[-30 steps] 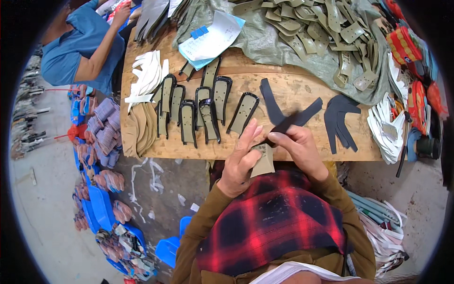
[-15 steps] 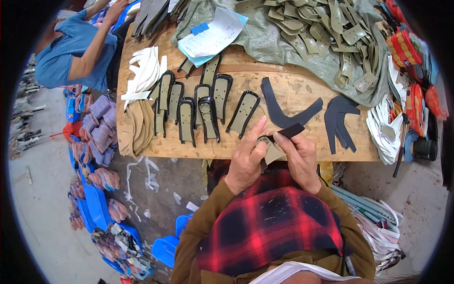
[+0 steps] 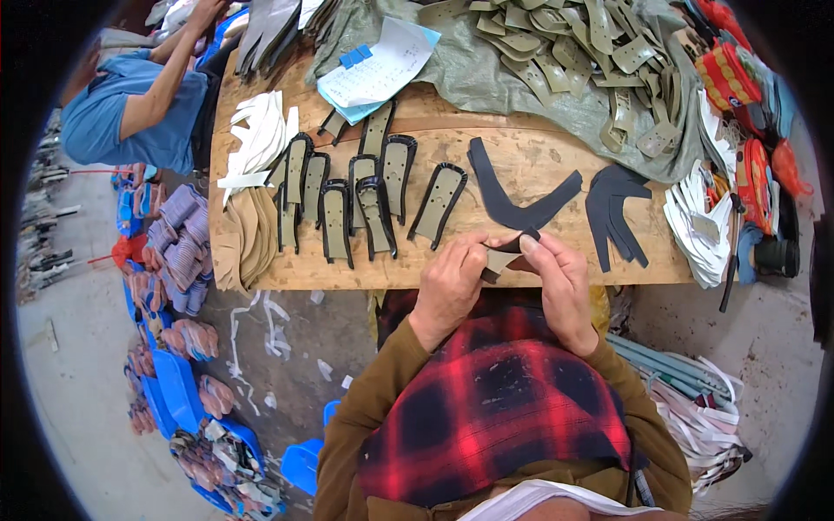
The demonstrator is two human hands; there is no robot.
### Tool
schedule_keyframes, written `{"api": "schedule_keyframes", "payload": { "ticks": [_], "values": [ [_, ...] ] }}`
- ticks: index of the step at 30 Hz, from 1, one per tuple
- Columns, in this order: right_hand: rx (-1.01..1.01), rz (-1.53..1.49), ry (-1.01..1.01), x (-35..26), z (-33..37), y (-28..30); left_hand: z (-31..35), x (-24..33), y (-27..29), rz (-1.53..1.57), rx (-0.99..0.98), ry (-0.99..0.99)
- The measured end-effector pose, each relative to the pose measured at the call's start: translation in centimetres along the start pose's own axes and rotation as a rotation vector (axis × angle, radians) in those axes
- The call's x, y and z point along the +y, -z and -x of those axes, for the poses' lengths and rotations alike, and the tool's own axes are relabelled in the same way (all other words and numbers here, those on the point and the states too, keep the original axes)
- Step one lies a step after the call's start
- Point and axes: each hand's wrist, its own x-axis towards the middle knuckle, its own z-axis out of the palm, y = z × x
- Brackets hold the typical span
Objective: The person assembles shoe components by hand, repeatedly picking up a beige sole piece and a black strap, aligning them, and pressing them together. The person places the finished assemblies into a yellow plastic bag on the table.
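Observation:
Close in front of me, just past the table's near edge, I hold an olive board piece [image 3: 501,260] shaped like the heel part of an insole. My left hand [image 3: 452,280] is closed on its left side. My right hand [image 3: 563,285] pinches a dark strip [image 3: 530,234] against its rounded end; the fingers hide much of both. Beyond my hands lies a black V-shaped strip [image 3: 521,208], with a stack of similar black strips [image 3: 615,213] to its right. Several olive boards edged in black stand or lie to the left, the nearest edged board [image 3: 439,204] apart from the others.
A large heap of olive boards [image 3: 573,43] sits on a grey-green sheet [image 3: 486,87] at the back. Papers [image 3: 378,74], white pieces [image 3: 256,130] and tan pieces [image 3: 243,234] lie left. White pieces [image 3: 698,234] hang over the right edge. A co-worker [image 3: 130,108] is at far left.
My right hand has drawn closer to the left, and the dark strip now lies bent around the board's end instead of sticking out. My left fingers, raised before, have folded down. The view has shifted slightly.

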Motion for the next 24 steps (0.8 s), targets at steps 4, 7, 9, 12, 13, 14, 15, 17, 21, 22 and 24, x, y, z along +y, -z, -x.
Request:
{"api": "schedule_keyframes", "payload": {
  "ticks": [4,7,9,12,13,14,15,17,21,22,24],
  "values": [
    [0.051,-0.121,0.007,-2.5,0.4,0.8,0.5,-0.6,0.5,0.007,-0.064,0.097],
    [0.184,-0.157,0.126,-3.2,-0.4,1.3,0.3,0.1,1.2,0.221,-0.117,0.344],
    [-0.083,0.050,0.076,-0.6,-2.3,2.9,-0.7,1.3,2.2,0.452,-0.130,0.519],
    [-0.299,-0.063,-0.067,1.9,-2.9,2.7,-1.5,2.5,2.6,0.712,-0.195,0.565],
    [-0.323,-0.105,-0.094,2.4,-3.0,2.8,-1.8,2.8,3.3,0.792,-0.256,0.614],
    [-0.346,-0.148,-0.122,2.7,-3.0,2.9,-1.9,2.8,3.7,0.831,-0.344,0.661],
    [-0.318,-0.221,-0.117,2.8,-3.1,2.5,-1.9,2.8,4.0,0.867,-0.436,0.706],
    [-0.249,-0.279,-0.175,2.9,-3.2,2.3,-1.6,2.8,3.9,0.862,-0.534,0.697],
    [-0.143,-0.373,-0.263,2.8,-3.0,1.8,-0.7,2.8,2.8,0.816,-0.521,0.569],
    [-0.124,-0.396,-0.278,2.8,-2.9,1.6,-0.8,2.9,2.8,0.828,-0.513,0.559],
    [-0.016,-0.310,-0.170,2.8,-3.0,1.3,-1.6,3.6,3.4,0.594,-0.484,0.606]
  ]
}}
